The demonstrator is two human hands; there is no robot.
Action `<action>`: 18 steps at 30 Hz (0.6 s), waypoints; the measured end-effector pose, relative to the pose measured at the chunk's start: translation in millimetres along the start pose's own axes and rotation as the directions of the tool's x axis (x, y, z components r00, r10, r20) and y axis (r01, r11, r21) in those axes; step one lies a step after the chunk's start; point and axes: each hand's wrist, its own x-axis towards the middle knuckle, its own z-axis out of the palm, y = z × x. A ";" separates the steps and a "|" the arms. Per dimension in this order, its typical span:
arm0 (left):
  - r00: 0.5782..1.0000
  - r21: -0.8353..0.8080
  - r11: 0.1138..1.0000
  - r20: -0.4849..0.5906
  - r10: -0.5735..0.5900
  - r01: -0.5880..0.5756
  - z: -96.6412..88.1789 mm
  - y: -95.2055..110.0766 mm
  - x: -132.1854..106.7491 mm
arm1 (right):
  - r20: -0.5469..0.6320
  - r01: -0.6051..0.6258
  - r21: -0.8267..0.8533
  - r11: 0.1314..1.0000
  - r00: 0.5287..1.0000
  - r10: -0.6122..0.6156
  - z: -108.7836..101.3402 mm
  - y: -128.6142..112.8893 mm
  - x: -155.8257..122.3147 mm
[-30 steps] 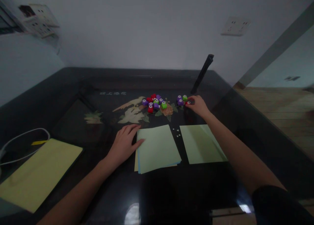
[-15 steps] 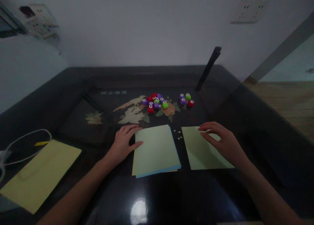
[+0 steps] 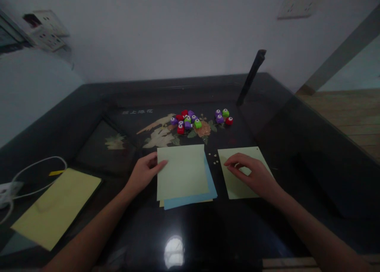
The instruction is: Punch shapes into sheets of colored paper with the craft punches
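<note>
My left hand (image 3: 144, 171) grips the left edge of the top pale green sheet (image 3: 182, 171), which is skewed off the paper stack so that a blue sheet (image 3: 196, 196) shows beneath. My right hand (image 3: 252, 174) rests with curled fingers on a separate pale green sheet (image 3: 237, 187) to the right. A few tiny paper bits (image 3: 214, 156) lie between the two sheets. Behind them sits a cluster of small red, purple and green punches (image 3: 187, 121), with three more punches (image 3: 223, 116) set apart to its right.
The dark glossy table (image 3: 190, 232) has a flower inlay. A yellow sheet (image 3: 56, 206) lies at the left front beside a white cable (image 3: 35, 163). A black rod (image 3: 251, 78) leans at the back right. Wall sockets (image 3: 297, 2) sit above.
My right hand has drawn back from the three punches, leaving a red one there, and settled on the right sheet. My left hand has taken the top sheet's edge and turned it off the stack.
</note>
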 end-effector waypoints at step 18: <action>0.999 -0.209 0.977 -0.002 0.040 -0.039 54.1 27.9 -5.1 | 0.117 -0.295 0.274 0.916 0.955 0.272 0.0 -6.2 3.2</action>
